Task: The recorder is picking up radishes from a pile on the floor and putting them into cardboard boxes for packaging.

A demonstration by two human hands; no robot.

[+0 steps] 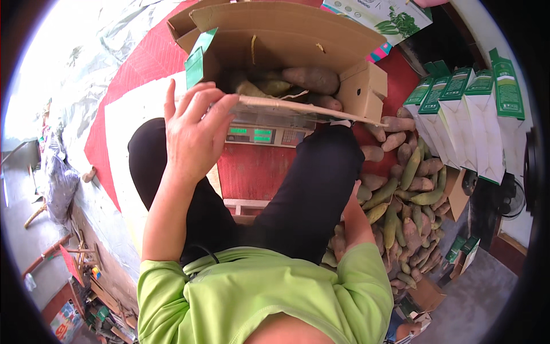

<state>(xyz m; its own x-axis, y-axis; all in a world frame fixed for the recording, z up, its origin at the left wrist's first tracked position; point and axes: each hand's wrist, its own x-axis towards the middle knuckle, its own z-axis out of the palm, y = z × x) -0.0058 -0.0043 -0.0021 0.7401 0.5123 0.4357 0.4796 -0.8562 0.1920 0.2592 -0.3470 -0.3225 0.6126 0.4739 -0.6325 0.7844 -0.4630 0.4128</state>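
Observation:
A brown cardboard carton stands in front of me with its top raised. Inside lie several reddish-brown sweet potatoes and a greenish root vegetable. My left hand is closed over the left part of the carton's near edge, its little finger sticking up. Below that edge shows a weighing scale with lit green displays. My right hand reaches down beside my right knee, near a heap of sweet potatoes and long green roots. The knee hides its fingers.
Several white-and-green folded cartons stand at the right, beyond the heap. Another printed carton lies at the far right. A red mat spreads under the scale. Plastic sheeting and wooden scraps lie at the left.

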